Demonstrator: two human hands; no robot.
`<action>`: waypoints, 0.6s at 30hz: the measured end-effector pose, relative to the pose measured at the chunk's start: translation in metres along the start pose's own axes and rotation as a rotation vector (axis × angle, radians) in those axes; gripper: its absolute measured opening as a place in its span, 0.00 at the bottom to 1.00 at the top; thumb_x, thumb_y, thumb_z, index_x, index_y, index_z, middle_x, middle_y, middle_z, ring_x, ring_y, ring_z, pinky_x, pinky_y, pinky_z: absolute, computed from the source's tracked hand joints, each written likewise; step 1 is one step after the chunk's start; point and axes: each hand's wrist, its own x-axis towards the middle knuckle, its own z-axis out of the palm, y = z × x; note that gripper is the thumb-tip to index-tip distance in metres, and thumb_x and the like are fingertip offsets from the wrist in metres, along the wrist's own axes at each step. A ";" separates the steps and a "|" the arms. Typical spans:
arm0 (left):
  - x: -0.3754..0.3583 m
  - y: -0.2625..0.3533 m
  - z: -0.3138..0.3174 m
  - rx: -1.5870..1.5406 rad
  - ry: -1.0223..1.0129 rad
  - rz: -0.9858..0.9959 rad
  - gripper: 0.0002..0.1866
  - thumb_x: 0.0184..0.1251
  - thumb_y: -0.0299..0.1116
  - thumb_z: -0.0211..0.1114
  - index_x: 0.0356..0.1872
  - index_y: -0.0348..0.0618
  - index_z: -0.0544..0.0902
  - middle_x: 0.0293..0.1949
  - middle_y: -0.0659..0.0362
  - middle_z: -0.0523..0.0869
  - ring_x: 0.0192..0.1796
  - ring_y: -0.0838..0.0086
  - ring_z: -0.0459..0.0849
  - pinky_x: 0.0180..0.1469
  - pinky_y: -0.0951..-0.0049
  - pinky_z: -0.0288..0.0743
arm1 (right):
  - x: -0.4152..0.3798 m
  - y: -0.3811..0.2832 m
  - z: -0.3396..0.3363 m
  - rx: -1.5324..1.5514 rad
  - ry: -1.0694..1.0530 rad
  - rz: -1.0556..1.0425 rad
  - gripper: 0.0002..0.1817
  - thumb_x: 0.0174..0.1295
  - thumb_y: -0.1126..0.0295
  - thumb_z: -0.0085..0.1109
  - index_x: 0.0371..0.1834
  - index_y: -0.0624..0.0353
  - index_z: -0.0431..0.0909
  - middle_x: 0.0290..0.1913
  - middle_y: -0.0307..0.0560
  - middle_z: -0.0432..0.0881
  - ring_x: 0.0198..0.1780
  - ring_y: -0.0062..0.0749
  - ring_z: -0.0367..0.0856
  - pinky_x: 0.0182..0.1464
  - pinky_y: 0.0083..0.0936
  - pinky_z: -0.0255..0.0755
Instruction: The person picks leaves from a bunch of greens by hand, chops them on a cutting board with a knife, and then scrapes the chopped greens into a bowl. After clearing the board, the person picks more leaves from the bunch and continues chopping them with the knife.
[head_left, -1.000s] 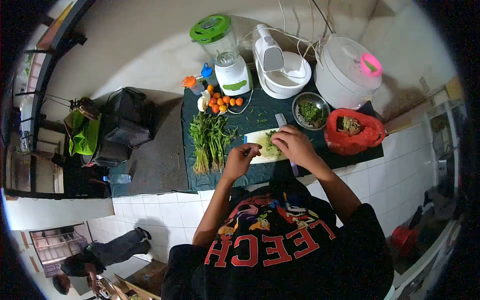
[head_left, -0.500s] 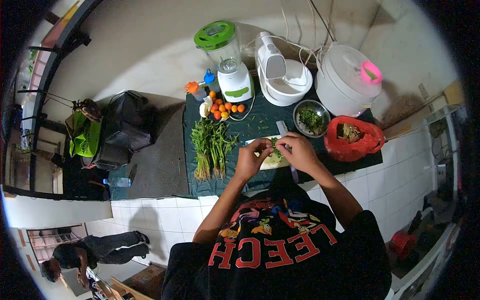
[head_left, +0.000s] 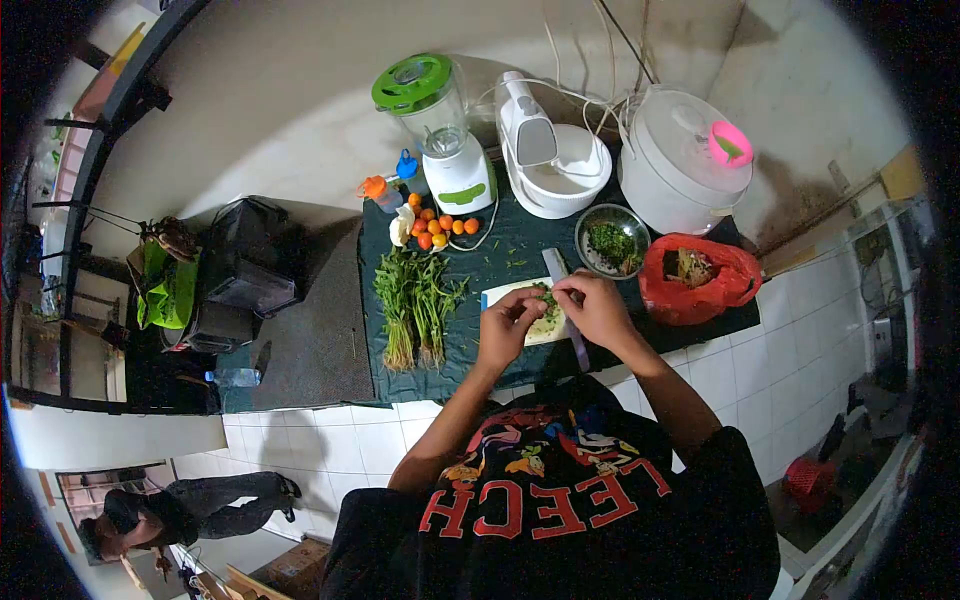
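Observation:
My left hand and my right hand meet over a small white cutting board. Both have their fingertips pinched together on green leaves. Bits of green lie on the board below them. A knife lies across the board's right side, partly hidden under my right hand. Just beyond my right hand stands a metal bowl of chopped greens. To the left of my left hand lie bunches of leafy greens with roots on.
Small tomatoes, a blender and a white stand mixer are at the back. On the right are a large white lidded container and a red plastic bag. Another person is at lower left.
The view has shifted slightly, so the tabletop things appear a little further left. My hands stay pinched over the board. The other person's arms and upper body have moved.

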 end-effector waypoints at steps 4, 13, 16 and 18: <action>0.000 0.014 0.008 0.548 0.177 0.125 0.11 0.70 0.32 0.72 0.46 0.35 0.89 0.40 0.52 0.92 0.39 0.77 0.89 0.42 0.72 0.83 | 0.002 -0.007 -0.003 -0.028 0.023 -0.036 0.07 0.63 0.70 0.67 0.39 0.61 0.85 0.35 0.51 0.85 0.33 0.42 0.85 0.39 0.35 0.78; 0.014 0.010 0.014 0.078 0.224 0.037 0.12 0.74 0.34 0.69 0.47 0.33 0.87 0.44 0.56 0.91 0.44 0.77 0.86 0.49 0.74 0.80 | 0.008 -0.008 0.008 0.105 0.094 0.015 0.08 0.64 0.71 0.68 0.41 0.65 0.84 0.34 0.45 0.86 0.31 0.27 0.83 0.36 0.27 0.75; 0.015 0.024 0.023 -0.048 0.260 0.035 0.12 0.74 0.33 0.69 0.48 0.34 0.86 0.44 0.58 0.90 0.45 0.77 0.85 0.52 0.74 0.79 | 0.010 0.004 0.023 0.243 0.120 0.053 0.10 0.66 0.69 0.68 0.42 0.66 0.84 0.33 0.42 0.86 0.31 0.22 0.81 0.35 0.25 0.74; 0.019 0.023 0.024 -0.165 0.265 0.005 0.12 0.74 0.33 0.69 0.48 0.34 0.86 0.45 0.58 0.90 0.46 0.76 0.85 0.53 0.74 0.79 | 0.012 0.008 0.025 0.331 0.125 0.067 0.10 0.67 0.69 0.68 0.43 0.67 0.84 0.32 0.39 0.86 0.31 0.19 0.79 0.33 0.23 0.73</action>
